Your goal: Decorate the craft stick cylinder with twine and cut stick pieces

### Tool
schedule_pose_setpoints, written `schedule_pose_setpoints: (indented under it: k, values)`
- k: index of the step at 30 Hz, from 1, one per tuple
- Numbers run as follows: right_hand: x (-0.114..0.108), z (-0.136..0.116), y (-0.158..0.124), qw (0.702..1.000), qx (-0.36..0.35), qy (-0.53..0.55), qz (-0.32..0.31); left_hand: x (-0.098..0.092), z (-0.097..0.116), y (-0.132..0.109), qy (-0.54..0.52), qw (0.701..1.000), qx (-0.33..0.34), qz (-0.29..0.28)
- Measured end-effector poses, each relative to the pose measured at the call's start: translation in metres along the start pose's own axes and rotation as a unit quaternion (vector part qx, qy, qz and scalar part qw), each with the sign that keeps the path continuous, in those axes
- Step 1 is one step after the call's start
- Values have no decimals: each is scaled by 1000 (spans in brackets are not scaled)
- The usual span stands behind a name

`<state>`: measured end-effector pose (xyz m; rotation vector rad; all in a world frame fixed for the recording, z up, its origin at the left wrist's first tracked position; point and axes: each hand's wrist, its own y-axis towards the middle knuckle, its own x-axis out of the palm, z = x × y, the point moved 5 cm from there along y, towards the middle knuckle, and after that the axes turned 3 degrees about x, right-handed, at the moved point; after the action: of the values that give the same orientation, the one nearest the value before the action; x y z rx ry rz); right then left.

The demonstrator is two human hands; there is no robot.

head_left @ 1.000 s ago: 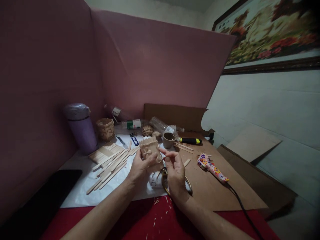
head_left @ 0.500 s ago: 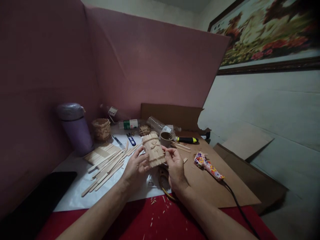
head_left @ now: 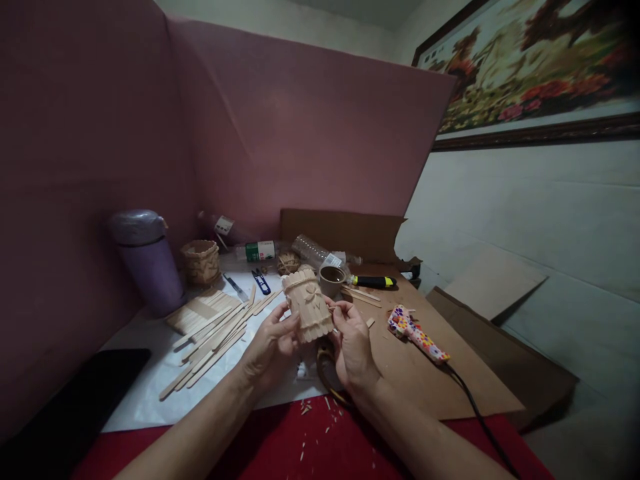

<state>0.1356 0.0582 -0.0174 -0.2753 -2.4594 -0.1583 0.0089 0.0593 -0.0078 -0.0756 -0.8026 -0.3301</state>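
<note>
A small holder covered in wooden craft sticks [head_left: 306,308], with a twine band near the top and a small bow on its front, is held tilted above the table. My left hand [head_left: 273,341] grips its left side, fingers partly hidden beneath it. Against its right side, my right hand [head_left: 353,343] pinches a small sliver of wood between thumb and forefinger. Below the holder, a pair of scissors [head_left: 324,373] lies partly covered by my right hand.
Loose craft sticks [head_left: 215,340] lie on white paper at left, near a craft knife [head_left: 236,288] and blue snips [head_left: 261,281]. A brown cup [head_left: 331,279] and plastic bottle [head_left: 313,251] stand behind. At right, a floral glue gun [head_left: 417,335] trails its cord over cardboard [head_left: 450,393].
The holder has turned slightly, bringing its bow a little to the right. Both hands keep their grip, and the view has shifted slightly.
</note>
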Motion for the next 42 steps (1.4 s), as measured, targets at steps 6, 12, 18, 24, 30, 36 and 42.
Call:
schedule_pose_setpoints:
  k: [6, 12, 18, 24, 30, 36, 42]
  values:
    - [0, -1, -1, 1000, -7, -5, 0, 1, -1, -1, -13, 999, -22, -22]
    - [1, -2, 0, 999, -14, -29, 1, -3, -2, 3, -24, 999, -22, -15]
    - [1, -15, -7, 979, -156, -133, -6, -3, -1, 4, -12, 1000, -7, -8]
    - [7, -18, -22, 956, -193, -219, -18, 2, 3, -1, 11, 999, 27, 13]
    - [4, -8, -19, 957, -176, -229, -16, 1, 5, 0, 72, 995, 48, 53]
    - [-3, -1, -10, 954, -134, -268, 1, -2, 7, -1, 119, 984, 84, 103]
    - [-5, 1, -4, 963, -112, -247, 7, 3, 9, -5, 118, 985, 80, 96]
